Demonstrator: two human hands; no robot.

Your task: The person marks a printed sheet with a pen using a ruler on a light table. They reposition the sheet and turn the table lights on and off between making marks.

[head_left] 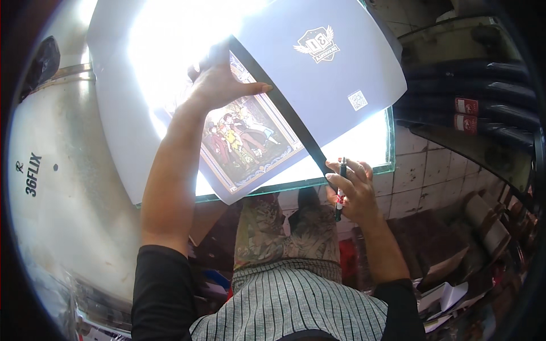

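The left hand (219, 82) lies flat with fingers spread on the colourful printed picture (244, 142); the right hand (351, 190) is closed around a dark pen (341, 190) and pinches the lower edge of the white backing sheet (318, 62), lifted above the picture over the bright light table (375, 142).

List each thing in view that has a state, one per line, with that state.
Left hand: flat, pressing on the illustrated print.
Right hand: shut on a pen, fingertips pinching the white sheet's lower corner.
Pen: upright in the right hand, tip down.
White sheet: lifted, curled back off the print.
Illustrated print: lying flat, partly uncovered.
Light table: lit, glowing white.
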